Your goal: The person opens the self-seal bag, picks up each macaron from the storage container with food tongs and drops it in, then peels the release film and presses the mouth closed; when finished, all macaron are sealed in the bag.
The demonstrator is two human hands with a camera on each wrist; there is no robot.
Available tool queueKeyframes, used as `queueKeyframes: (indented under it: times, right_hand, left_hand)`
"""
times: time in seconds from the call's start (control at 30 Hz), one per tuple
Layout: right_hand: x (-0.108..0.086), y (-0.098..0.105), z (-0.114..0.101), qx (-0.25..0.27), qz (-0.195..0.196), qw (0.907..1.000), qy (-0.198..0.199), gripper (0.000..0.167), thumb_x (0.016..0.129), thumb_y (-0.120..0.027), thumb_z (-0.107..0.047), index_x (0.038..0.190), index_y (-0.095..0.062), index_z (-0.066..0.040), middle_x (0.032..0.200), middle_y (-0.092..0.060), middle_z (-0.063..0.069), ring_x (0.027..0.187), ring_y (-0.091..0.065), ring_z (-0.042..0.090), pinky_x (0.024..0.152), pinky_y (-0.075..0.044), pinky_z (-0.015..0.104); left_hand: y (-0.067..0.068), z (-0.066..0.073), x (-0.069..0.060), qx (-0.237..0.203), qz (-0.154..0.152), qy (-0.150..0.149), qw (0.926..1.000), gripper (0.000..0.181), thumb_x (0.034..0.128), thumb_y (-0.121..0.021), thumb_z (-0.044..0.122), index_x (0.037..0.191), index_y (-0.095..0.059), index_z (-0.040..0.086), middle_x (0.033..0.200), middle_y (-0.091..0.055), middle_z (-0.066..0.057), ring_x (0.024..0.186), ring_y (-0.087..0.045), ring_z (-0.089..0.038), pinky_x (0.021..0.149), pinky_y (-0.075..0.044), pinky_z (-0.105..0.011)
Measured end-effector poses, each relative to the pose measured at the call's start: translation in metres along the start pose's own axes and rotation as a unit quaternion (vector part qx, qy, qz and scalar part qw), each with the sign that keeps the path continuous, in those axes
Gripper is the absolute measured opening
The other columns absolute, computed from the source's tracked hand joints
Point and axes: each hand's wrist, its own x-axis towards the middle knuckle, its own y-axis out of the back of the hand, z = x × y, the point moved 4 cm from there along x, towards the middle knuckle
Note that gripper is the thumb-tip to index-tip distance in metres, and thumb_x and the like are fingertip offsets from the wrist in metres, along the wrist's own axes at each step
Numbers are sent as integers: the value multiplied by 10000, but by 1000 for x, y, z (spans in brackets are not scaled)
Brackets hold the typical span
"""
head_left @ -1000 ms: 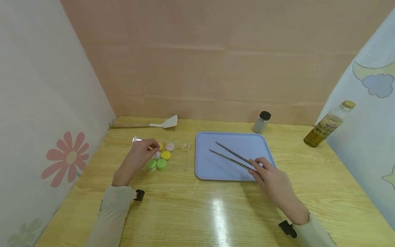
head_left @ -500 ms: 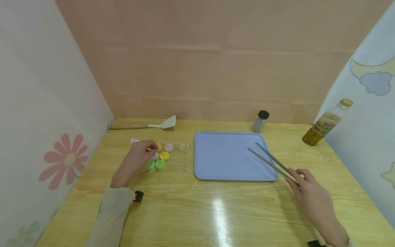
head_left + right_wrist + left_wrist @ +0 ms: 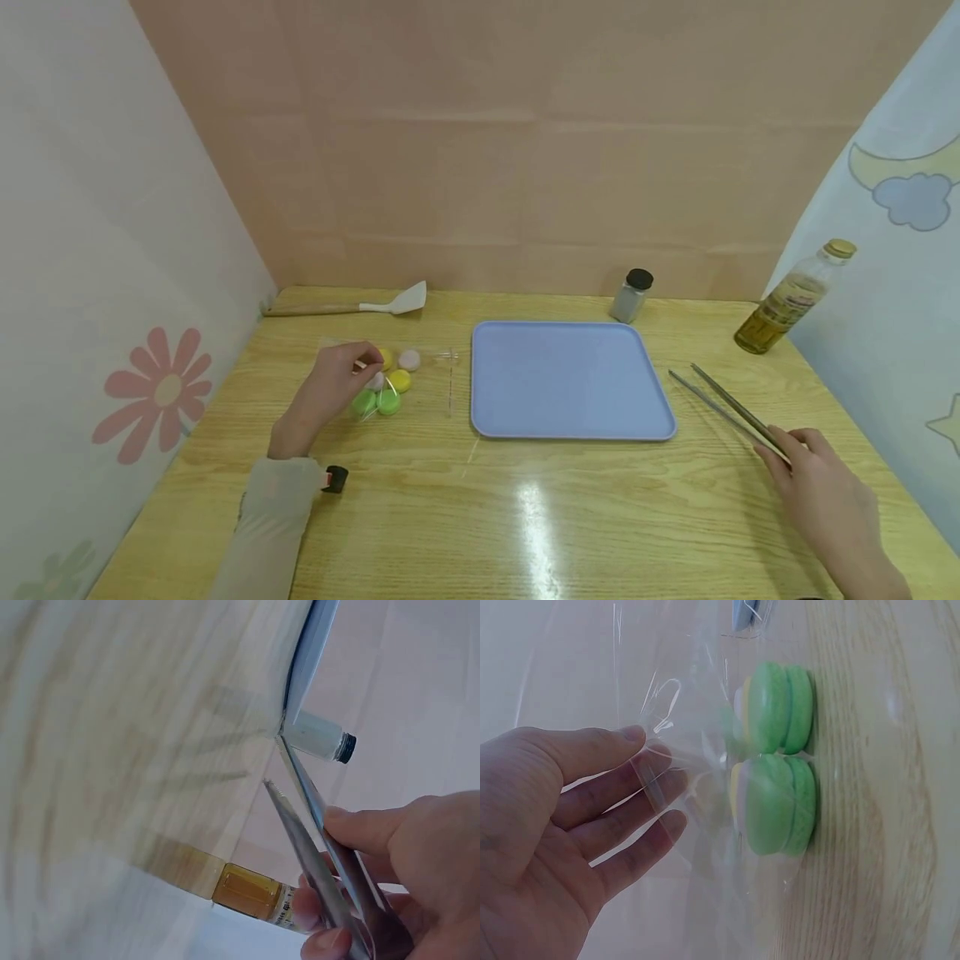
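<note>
With thumb and fingertips, my left hand (image 3: 333,383) pinches the edge of a clear plastic bag (image 3: 694,690) at the table's left side. Two green macarons (image 3: 784,806) lie inside or behind the film in the left wrist view. In the head view, yellow macarons (image 3: 400,381) and a pale pink macaron (image 3: 408,359) lie close by; the hand and film partly hide others. My right hand (image 3: 828,500) grips long metal tweezers (image 3: 738,408) over the table's right side. Their serrated tips stand apart with nothing between them.
A blue tray (image 3: 572,379) lies mid-table. Behind it stands a small black-capped jar (image 3: 630,298). An oil bottle (image 3: 787,304) stands at the right by the cloth wall. A white spatula (image 3: 397,302) with a wooden handle lies at the back left.
My right hand has moved right and toward me, carrying the tweezers from above the tray to beyond its right edge. The left hand stays at the bag.
</note>
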Motion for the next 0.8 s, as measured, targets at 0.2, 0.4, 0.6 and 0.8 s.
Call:
queueKeyframes:
  times: [0.2,0.4,0.6,0.8]
  right_hand:
    - [3,-2,6,57,-543,9984,-122,284,904,-754,-75,1098,-670,114,940,-583,274,545,-529,236,385,-370,327]
    - [8,-8,12,158,-1093,9938,-148,346,879,-776,-72,1093,-635,159,900,-597,290,651,-590,360,486,-482,467]
    - [12,-18,19,119,-1962,9799,-325,401,930,-721,-122,1103,-572,207,834,-596,260,660,-607,364,507,-497,484]
    - [13,-23,20,74,-2177,9755,-323,377,930,-708,-103,1085,-563,208,797,-583,206,612,-587,286,478,-487,429]
  left_hand:
    - [-1,-1,-1,11,-1,8,10000,53,963,-687,29,992,-720,-1,973,-727,-93,905,-693,-263,777,-583,-453]
    - [-2,-2,0,8,-33,64,10000,49,963,-686,30,990,-719,5,969,-725,-86,901,-689,-255,776,-581,-452]
    - [-2,-1,0,2,-28,60,10000,48,961,-686,23,991,-718,3,971,-725,-87,911,-686,-260,783,-579,-457]
    - [-2,-1,0,46,-4,28,10000,47,958,-688,18,988,-718,1,968,-725,-86,913,-686,-262,779,-580,-455]
